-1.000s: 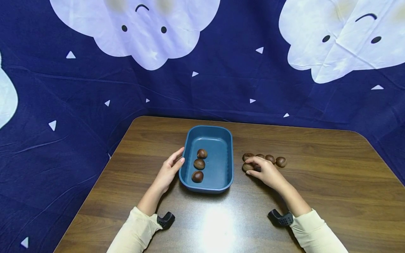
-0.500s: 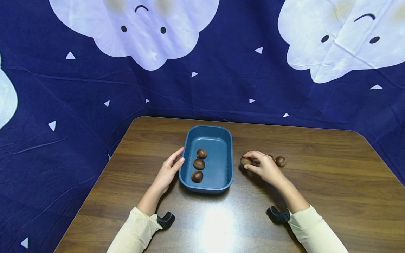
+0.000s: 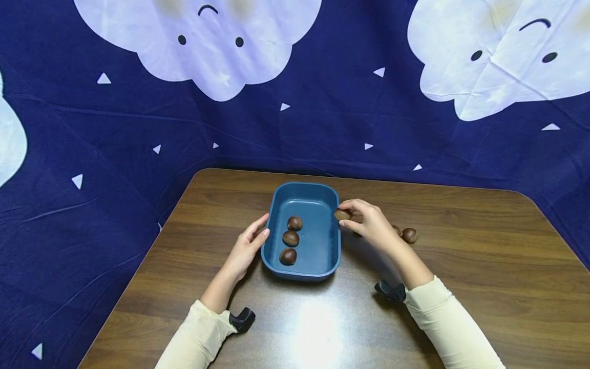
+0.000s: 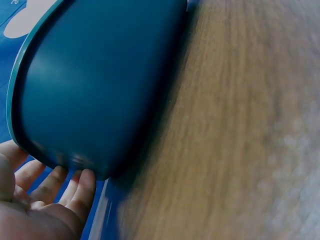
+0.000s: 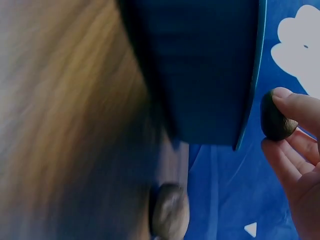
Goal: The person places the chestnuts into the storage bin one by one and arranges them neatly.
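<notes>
A blue rectangular bin (image 3: pixel 304 277) stands on the table with three brown chestnuts in a column along its left side, the middle chestnut (image 3: pixel 291 238) among them. My right hand (image 3: pixel 375 225) pinches another chestnut (image 3: pixel 342 214) between thumb and fingers over the bin's right rim. In the right wrist view this held chestnut (image 5: pixel 275 117) is above the rim's level. My left hand (image 3: pixel 241 253) rests its fingertips against the bin's left wall, and in the left wrist view its extended fingers (image 4: pixel 82 192) touch the outside of the bin (image 4: pixel 100 90).
On the wooden table (image 3: pixel 484 246), a loose chestnut (image 3: pixel 409 235) lies right of the right hand, with others partly hidden behind that hand. One loose chestnut (image 5: pixel 171 212) shows in the right wrist view. A dark blue cloth (image 3: pixel 332 133) with clouds hangs behind the table.
The right hand has taken a chestnut from the group on the table, lifted it and carried it left to the bin's right rim. My left hand and the bin have stayed put.
</notes>
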`<state>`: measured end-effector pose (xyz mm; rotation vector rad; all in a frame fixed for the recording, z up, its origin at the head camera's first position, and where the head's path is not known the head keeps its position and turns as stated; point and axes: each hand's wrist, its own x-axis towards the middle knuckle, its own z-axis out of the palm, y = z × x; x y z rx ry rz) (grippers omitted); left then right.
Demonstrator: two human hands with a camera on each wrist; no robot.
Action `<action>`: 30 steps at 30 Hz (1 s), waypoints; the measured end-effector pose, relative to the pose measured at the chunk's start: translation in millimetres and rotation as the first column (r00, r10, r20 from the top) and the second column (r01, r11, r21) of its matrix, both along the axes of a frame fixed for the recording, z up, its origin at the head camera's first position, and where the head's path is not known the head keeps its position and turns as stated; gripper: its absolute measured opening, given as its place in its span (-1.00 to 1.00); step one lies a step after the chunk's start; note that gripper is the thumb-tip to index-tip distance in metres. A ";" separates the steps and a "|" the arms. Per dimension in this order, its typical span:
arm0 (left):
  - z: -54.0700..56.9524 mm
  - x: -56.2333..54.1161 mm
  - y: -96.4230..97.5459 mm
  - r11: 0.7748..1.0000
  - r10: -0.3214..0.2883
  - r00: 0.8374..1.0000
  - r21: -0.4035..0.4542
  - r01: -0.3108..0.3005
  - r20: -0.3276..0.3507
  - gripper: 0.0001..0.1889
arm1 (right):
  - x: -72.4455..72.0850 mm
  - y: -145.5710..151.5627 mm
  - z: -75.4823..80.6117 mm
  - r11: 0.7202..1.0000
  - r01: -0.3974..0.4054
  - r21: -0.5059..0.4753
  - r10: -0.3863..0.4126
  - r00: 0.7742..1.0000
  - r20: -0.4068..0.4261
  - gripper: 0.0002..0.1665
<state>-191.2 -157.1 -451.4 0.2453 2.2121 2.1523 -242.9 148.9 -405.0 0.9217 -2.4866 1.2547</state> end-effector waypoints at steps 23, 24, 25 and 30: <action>20.3 8.0 3.1 1.000 -0.020 0.999 0.015 0.020 0.031 -0.53 | -44.3 -72.5 -5.9 0.982 -0.087 0.169 0.067 0.991 0.118 -0.61; 17.4 6.7 2.6 1.000 -0.019 0.999 0.018 0.019 0.032 -0.53 | -45.8 -74.7 -6.3 0.980 -0.089 0.180 0.068 0.990 0.122 -0.61; 14.5 5.3 2.2 1.000 -0.017 0.999 0.020 0.016 0.033 -0.53 | -47.3 -76.7 -6.6 0.977 -0.090 0.193 0.067 0.990 0.124 -0.61; 2.5 0.1 0.4 1.000 -0.003 1.000 0.008 0.003 0.022 -0.53 | -53.2 -84.3 -7.2 0.961 -0.086 0.262 0.050 0.989 0.139 -0.60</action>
